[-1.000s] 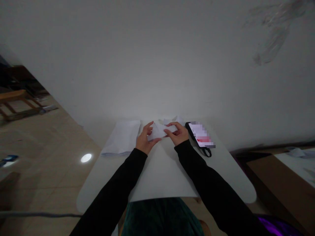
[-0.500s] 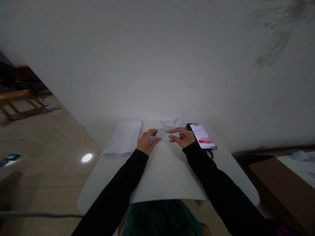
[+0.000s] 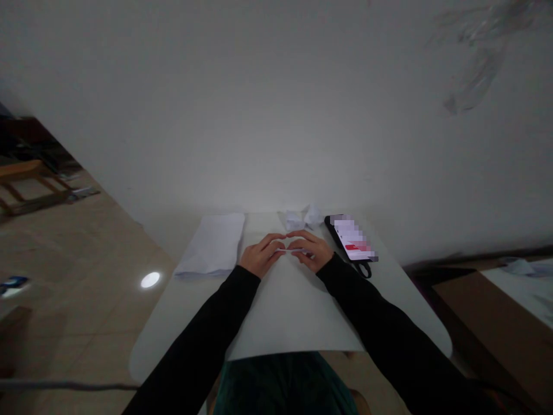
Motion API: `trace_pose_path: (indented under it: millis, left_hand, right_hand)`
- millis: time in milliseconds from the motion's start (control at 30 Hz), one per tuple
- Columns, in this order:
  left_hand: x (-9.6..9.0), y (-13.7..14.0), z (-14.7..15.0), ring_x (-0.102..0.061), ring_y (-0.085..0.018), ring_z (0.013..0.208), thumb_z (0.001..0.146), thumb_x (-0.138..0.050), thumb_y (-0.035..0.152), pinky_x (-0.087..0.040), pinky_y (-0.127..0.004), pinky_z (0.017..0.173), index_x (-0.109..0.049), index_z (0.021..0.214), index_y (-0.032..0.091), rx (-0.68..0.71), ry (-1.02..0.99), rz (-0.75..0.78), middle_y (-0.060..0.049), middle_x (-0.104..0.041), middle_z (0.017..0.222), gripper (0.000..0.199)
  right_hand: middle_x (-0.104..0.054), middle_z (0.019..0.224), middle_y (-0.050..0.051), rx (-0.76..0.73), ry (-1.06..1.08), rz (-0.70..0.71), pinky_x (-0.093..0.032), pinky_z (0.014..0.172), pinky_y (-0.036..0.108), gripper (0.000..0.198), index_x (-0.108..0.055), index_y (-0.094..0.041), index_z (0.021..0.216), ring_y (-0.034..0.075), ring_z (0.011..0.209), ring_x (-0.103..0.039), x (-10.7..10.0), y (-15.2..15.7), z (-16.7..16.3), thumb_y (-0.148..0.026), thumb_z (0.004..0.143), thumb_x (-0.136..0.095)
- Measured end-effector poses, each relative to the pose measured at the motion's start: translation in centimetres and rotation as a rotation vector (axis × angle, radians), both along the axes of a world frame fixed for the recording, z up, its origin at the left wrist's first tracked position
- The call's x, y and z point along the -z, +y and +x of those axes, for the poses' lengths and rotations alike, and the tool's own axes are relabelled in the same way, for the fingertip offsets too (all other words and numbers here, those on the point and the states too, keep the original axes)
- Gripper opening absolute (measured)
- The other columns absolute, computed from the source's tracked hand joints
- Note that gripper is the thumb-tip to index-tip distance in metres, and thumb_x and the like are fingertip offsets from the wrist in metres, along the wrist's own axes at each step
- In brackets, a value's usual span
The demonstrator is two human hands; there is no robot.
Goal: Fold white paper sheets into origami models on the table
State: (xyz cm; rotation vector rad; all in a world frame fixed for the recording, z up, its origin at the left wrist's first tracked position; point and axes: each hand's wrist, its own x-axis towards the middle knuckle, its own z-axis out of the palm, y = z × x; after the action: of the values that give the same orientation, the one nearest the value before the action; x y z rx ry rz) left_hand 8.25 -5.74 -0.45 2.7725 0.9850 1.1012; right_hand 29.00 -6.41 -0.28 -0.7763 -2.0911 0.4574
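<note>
Between my two hands is a small folded piece of white paper [image 3: 292, 250], seen almost edge-on as a thin line above the white table [image 3: 298, 311]. My left hand [image 3: 262, 255] pinches its left end, fingers bent over it. At the other end my right hand [image 3: 311, 252] grips it between thumb and fingers. The index fingertips of both hands nearly meet above the paper. Most of the paper is hidden by the fingers. Behind my hands, folded white paper pieces [image 3: 302, 218] stand at the table's back edge.
A stack of white paper sheets [image 3: 213, 243] lies at the table's left. On the right is a phone [image 3: 351, 237] with a lit screen and a black strap. The wall [image 3: 276, 115] rises right behind the table. A brown box [image 3: 488, 311] stands at the right.
The folded paper has turned from showing its pointed face to lying nearly edge-on. My hands have drawn closer together, with the index fingers curving over it. The view has shifted slightly.
</note>
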Motion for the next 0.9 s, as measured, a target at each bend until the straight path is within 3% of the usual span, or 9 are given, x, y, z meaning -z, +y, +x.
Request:
trace_pose_path:
  millis: [167,333,433,567,667,800,900]
  left_hand:
    - [-0.2,0.0,-0.2,-0.063,-0.011,0.086,0.087,-0.05,0.024,-0.052,-0.024,0.071,-0.057,0.089,0.019,0.009,0.041,0.059,-0.007,-0.053,0.126,0.009]
    - [-0.4,0.2,-0.1,-0.055,-0.017,0.107,0.084,-0.055,0.022,-0.046,-0.033,0.086,-0.058,0.087,0.018,0.079,0.011,0.192,-0.012,-0.049,0.13,0.006]
    - [-0.6,0.2,-0.1,-0.057,-0.017,0.103,0.084,-0.055,0.024,-0.042,-0.034,0.085,-0.06,0.084,0.02,0.043,0.024,0.249,-0.01,-0.057,0.118,0.007]
    - [-0.8,0.0,-0.3,-0.059,-0.018,0.087,0.08,-0.06,0.025,-0.033,-0.039,0.083,-0.063,0.08,0.023,-0.119,0.018,0.337,-0.003,-0.064,0.091,0.003]
    - [-1.1,-0.1,-0.3,-0.058,-0.017,0.084,0.079,-0.062,0.023,-0.029,-0.038,0.081,-0.063,0.078,0.025,-0.201,-0.017,0.373,-0.002,-0.064,0.085,0.003]
    - [-1.4,-0.2,-0.4,-0.058,-0.016,0.082,0.081,-0.059,0.023,-0.028,-0.037,0.08,-0.062,0.078,0.024,-0.202,-0.083,0.383,-0.001,-0.064,0.086,0.005]
    - [-1.6,-0.2,-0.4,-0.059,-0.015,0.08,0.081,-0.06,0.023,-0.029,-0.036,0.08,-0.061,0.079,0.024,-0.188,-0.141,0.414,0.0,-0.064,0.086,0.003]
  right_hand:
    - [-0.053,0.118,0.011,-0.033,-0.021,-0.126,-0.054,0.044,0.02,0.013,-0.056,-0.019,0.088,0.012,0.07,-0.064,0.4,-0.3,-0.1,-0.018,0.082,-0.045]
    - [-0.054,0.108,0.008,-0.095,0.073,-0.415,-0.052,0.039,0.018,0.019,-0.049,-0.02,0.101,0.009,0.057,-0.065,0.4,-1.0,-0.6,-0.025,0.087,-0.039]
    - [-0.057,0.095,0.004,-0.114,0.115,-0.473,-0.053,0.04,0.017,0.018,-0.051,-0.02,0.1,0.009,0.057,-0.065,0.1,-1.3,-0.7,-0.029,0.087,-0.041]
    - [-0.058,0.092,0.005,-0.049,0.099,-0.4,-0.052,0.037,0.017,0.021,-0.059,-0.018,0.095,0.012,0.06,-0.066,0.1,-0.7,-0.3,-0.034,0.082,-0.052]
    - [-0.063,0.086,0.005,0.002,0.198,-0.375,-0.056,0.043,0.021,0.024,-0.066,-0.016,0.087,0.013,0.059,-0.066,0.5,0.0,-0.1,-0.036,0.074,-0.063]
    - [-0.07,0.071,0.004,-0.032,0.494,-0.533,-0.061,0.062,0.032,0.026,-0.071,-0.016,0.081,0.017,0.063,-0.069,0.7,0.2,-0.4,-0.034,0.061,-0.075]
    - [-0.072,0.068,0.004,-0.018,0.637,-0.612,-0.06,0.071,0.036,0.026,-0.072,-0.017,0.08,0.019,0.066,-0.07,0.2,-0.2,-0.9,-0.033,0.059,-0.076]
